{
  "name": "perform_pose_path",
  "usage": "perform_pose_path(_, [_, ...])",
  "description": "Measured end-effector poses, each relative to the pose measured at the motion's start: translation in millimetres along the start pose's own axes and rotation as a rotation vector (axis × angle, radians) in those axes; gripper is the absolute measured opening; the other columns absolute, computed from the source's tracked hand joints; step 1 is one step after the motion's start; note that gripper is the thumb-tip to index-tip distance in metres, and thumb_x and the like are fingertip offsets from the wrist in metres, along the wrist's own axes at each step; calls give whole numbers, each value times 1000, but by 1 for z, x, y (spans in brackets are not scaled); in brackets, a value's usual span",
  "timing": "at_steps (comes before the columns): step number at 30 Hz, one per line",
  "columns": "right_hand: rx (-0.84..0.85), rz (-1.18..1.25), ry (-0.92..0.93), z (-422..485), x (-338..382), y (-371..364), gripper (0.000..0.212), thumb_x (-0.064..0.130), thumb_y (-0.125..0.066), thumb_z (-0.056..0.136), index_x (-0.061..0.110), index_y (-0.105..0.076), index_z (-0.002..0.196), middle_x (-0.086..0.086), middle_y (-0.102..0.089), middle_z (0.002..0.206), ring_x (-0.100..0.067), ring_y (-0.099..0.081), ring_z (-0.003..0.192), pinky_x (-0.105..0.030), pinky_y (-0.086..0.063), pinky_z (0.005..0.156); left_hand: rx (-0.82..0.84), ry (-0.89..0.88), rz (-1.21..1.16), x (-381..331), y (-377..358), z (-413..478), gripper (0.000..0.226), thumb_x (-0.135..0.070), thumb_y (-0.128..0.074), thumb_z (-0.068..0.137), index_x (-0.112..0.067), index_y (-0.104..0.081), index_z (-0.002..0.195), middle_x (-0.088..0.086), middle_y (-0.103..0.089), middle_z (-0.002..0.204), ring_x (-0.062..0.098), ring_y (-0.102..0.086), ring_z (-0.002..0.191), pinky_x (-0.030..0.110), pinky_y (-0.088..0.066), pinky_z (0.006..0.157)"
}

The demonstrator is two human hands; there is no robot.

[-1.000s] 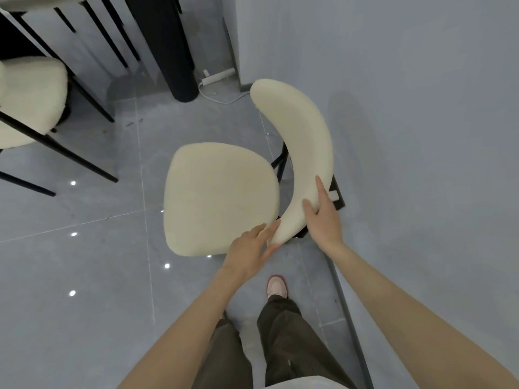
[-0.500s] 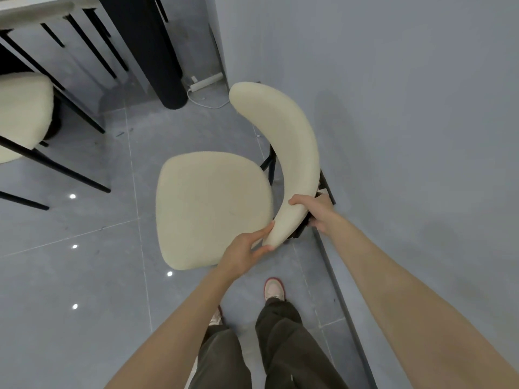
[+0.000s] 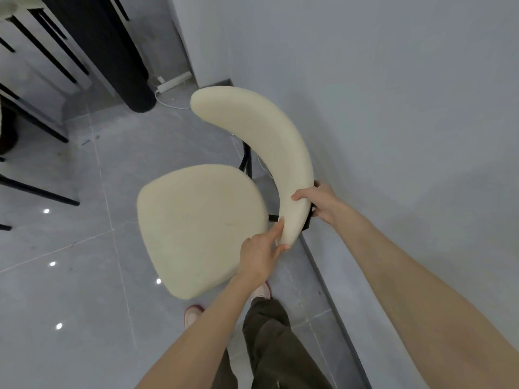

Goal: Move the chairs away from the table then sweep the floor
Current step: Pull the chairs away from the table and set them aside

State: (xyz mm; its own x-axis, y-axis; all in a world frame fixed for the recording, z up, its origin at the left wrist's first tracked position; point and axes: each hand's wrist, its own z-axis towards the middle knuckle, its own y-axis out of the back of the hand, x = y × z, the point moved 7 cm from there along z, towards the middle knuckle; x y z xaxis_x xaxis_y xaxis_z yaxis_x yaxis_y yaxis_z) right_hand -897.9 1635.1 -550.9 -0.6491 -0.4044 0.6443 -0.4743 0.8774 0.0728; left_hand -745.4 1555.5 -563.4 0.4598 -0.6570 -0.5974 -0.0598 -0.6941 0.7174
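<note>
The chair (image 3: 202, 228) wears matt cream cloth, softly napped; its legs (image 3: 245, 161) look black metal. Glossy grey floor tiles (image 3: 70, 304) mirror lights.

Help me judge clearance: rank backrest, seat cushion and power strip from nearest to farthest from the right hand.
1. Backrest, gripped by the right hand.
2. Seat cushion, to its left.
3. Power strip, far ahead by the wall.

Soft, cool, even light is seen. Small glare spots are mirrored on the glossy floor (image 3: 70, 276) left of the left hand (image 3: 261, 259). A faint shadow is cast on the wall (image 3: 393, 108) beyond the right hand (image 3: 320, 203). Edges are bowed by wide-angle distortion.
</note>
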Motion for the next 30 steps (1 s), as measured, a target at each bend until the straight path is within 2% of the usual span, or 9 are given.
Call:
perform_pose_path(4, [13,-17,-2,2,3,13,51,-5,-67,74,7,-55,122,-2,-64,93,-16,-59,79,-29,-51,65,-18,20,-48,-9,-12,5,59,-39,-48,95,-37,-23,148,2,-67,117,27,-61,104,43,-43,95])
perform_pose_path(13, [-18,39,-20,-4,-4,47,50,-9,-64,75,6,-56,122,-2,-64,90,-16,-60,78,-28,-48,58,79,-15,-7,-30,-33,15,62,-43,-53,92,-38,-24,147,0,-67,119,24,-60,105,44,-37,103])
perform_pose_path(23, [-91,141,-4,-8,-12,64,42,-9,-63,75,5,-57,114,-3,-64,87,-19,-61,77,-27,-47,58,112,-101,63,-37,-38,24,62,-46,-53,91,-37,-25,147,0,-63,123,23,-57,107,41,-39,100])
perform_pose_path(27, [-126,109,36,-8,-13,63,49,-6,-66,76,7,-56,122,-4,-66,102,-20,-63,88,-32,-53,70,108,-120,38,-42,-33,22,63,-44,-57,90,-34,-30,146,5,-66,116,23,-59,100,29,-41,78])
perform_pose_path(29, [-138,61,54,-13,-12,61,52,-3,-66,79,9,-54,128,-6,-65,116,-24,-62,102,-35,-52,81,128,-120,-3,-42,-27,22,60,-41,-56,91,-35,-32,145,4,-64,120,23,-58,106,32,-46,82])
perform_pose_path(30, [-152,27,61,-14,-11,61,52,-1,-65,81,9,-52,130,-6,-63,121,-24,-60,105,-34,-51,81,122,-129,-23,-41,-22,22,55,-40,-55,93,-36,-34,144,2,-64,123,23,-59,109,35,-48,85])
